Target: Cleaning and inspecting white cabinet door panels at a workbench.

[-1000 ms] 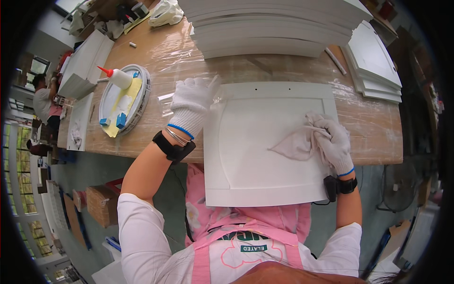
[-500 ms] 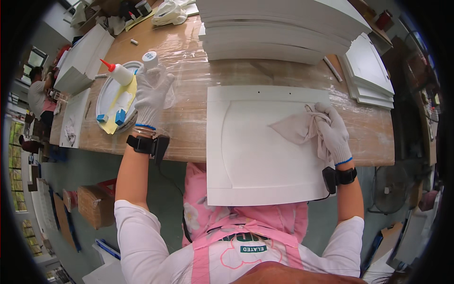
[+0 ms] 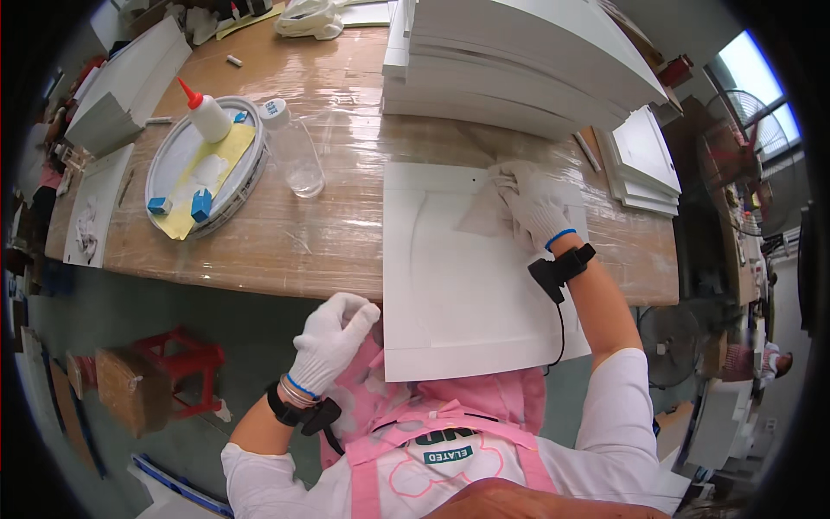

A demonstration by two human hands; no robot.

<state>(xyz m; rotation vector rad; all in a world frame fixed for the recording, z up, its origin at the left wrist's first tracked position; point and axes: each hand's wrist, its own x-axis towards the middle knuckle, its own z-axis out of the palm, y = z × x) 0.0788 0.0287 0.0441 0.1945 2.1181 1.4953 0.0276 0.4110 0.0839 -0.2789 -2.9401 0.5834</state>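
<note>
A white panel (image 3: 484, 303) with a curved groove lies in front of me, its near end over the table edge at my lap. On its upper right part, my right hand (image 3: 532, 203), in a white glove, presses a pale cloth (image 3: 481, 213) bunched under its fingers. My left hand (image 3: 333, 342), also gloved, hovers just off the panel's left edge. Its fingers are loosely bent, the thumb a little apart, and nothing shows in it. Farther left stands a clear bottle (image 3: 298, 160) with a white cap, holding a little clear liquid.
Left of the bottle, a round lid (image 3: 160, 177) carries a red-tipped squeeze bottle (image 3: 207, 117), yellow paper and small blue blocks (image 3: 201, 206). Tall stacks of white panels (image 3: 519, 78) stand at the back, with more panels (image 3: 640, 164) at right. A red stool (image 3: 186, 372) is below left.
My left hand has let go of the clear bottle and come down toward me beside the panel. My right hand has moved the cloth up and left over the panel.
</note>
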